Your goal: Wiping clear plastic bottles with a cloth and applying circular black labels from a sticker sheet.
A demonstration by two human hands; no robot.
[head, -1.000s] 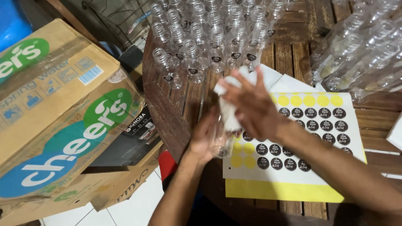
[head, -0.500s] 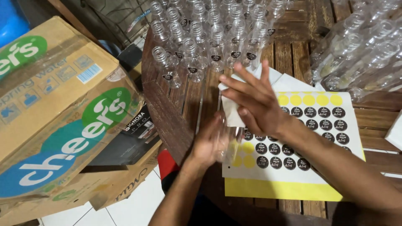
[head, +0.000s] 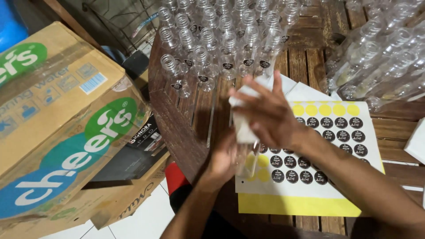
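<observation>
My left hand (head: 223, 159) grips a clear plastic bottle (head: 248, 161) from below, over the near edge of a dark wooden table (head: 177, 128). My right hand (head: 265, 113) lies flat over the bottle's upper part, pressing a white cloth or paper (head: 242, 121) against it with fingers spread. Right of the hands lies a yellow sheet of round black stickers (head: 327, 137), with several spots peeled off.
Rows of upright clear bottles (head: 221, 40) with black stickers stand at the back of the table. A bag of bottles (head: 380, 53) lies at the back right. A large cardboard box (head: 57, 128) stands left, beside smaller boxes (head: 133, 155). White tiled floor (head: 146, 221) below.
My right hand has shifted slightly along the bottle, fingers opening wider then settling flat on the white cloth. The left hand keeps its hold on the bottle.
</observation>
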